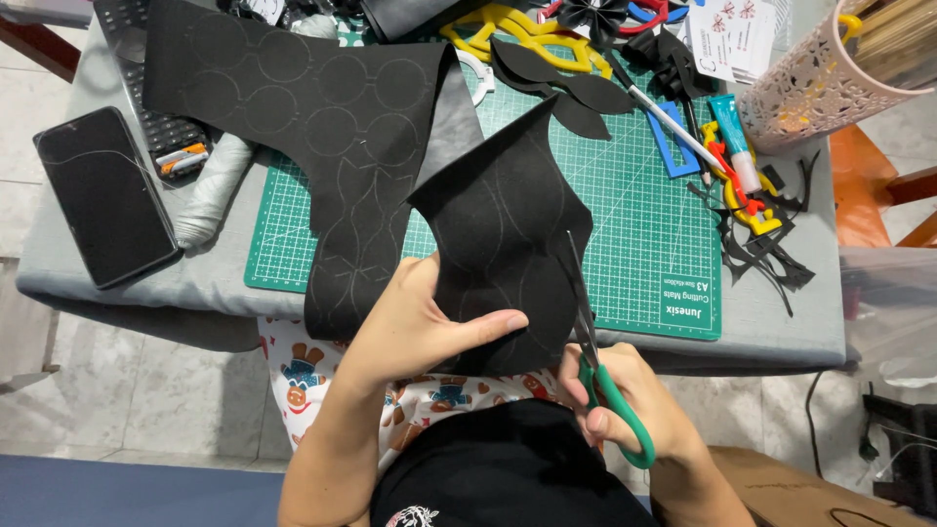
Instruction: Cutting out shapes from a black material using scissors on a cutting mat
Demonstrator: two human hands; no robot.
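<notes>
Grey cloth is covering the table in front of you, and a green cutting mat is lying across its middle. Your left hand is pinching the black felt piece — thumb pressed flat on its lower face, the other fingers hidden behind it — and is holding it up over the near edge of the mat. Your right hand is gripping the green-handled scissors, fingers closed through the loops, and the blades are running up along the right edge of the felt, only slightly parted. Faint curved lines are showing on the piece. A larger black sheet marked with circles is lying on the mat to the left, its lower end hanging over the table edge. A black phone is resting at the far left, and a pink perforated holder is standing at the far right — with yellow and black offcuts lying beside it.
</notes>
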